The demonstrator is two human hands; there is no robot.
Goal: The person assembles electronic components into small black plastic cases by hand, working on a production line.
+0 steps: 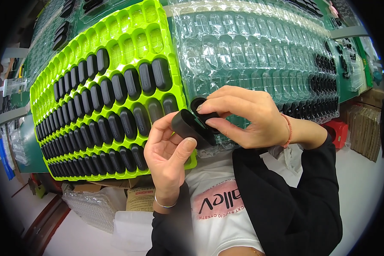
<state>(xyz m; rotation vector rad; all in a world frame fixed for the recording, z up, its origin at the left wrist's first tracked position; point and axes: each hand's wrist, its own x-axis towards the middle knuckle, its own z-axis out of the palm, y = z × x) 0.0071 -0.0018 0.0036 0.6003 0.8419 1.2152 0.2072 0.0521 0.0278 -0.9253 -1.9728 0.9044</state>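
Observation:
My left hand [165,164] is closed around a black oval shell [184,124], its hollow side turned up and toward my right hand. Thumb and fingers of my right hand [249,115] pinch a second black rounded piece [197,103] right beside the shell. Whether the two pieces touch is hard to make out. Both hands are over the seam between a bright green moulded tray [178,64] on the left and a transparent plastic tray [243,51] on the right. Rows of black oval cases [161,73] sit in the green tray's slots.
Small black parts [324,85] fill the right end of the transparent tray. A red box [338,133] and stacked brown cardboard [362,132] stand beyond the table's right end. Transparent trays [89,205] are stacked below the near left edge. More black parts [60,36] lie at the far left.

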